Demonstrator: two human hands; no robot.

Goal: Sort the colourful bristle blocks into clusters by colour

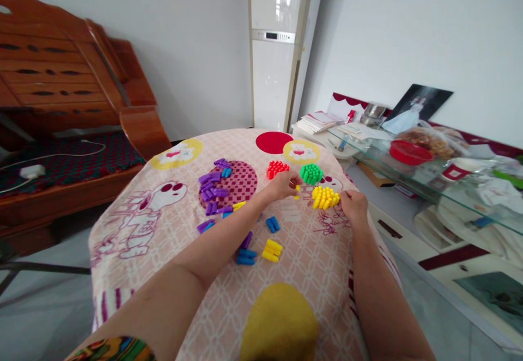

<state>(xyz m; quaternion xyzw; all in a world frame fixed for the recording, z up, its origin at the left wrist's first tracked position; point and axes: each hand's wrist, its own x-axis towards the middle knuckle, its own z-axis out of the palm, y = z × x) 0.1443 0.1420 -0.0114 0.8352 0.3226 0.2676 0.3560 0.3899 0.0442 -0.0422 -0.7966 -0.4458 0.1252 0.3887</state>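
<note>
My left hand (283,185) reaches to the far middle of the table, its fingers closed on a small yellow plastic peg (297,191). Just beyond it stands a bundle of red pegs (277,169), partly hidden by the hand. My right hand (354,206) pinches the right side of a yellow peg cluster (324,198). A green peg cluster (311,174) sits behind the yellow one. Loose purple pegs (212,191) lie to the left, with blue pegs (246,257) and a few joined yellow pegs (271,250) nearer me. My left forearm hides some pieces.
A patterned cloth (163,295) covers the round table. To the right runs a glass-topped cabinet (379,154) with a red bowl (409,152), papers and a photo. A wooden bench (61,89) stands left, and a tall white air conditioner (273,78) at the back.
</note>
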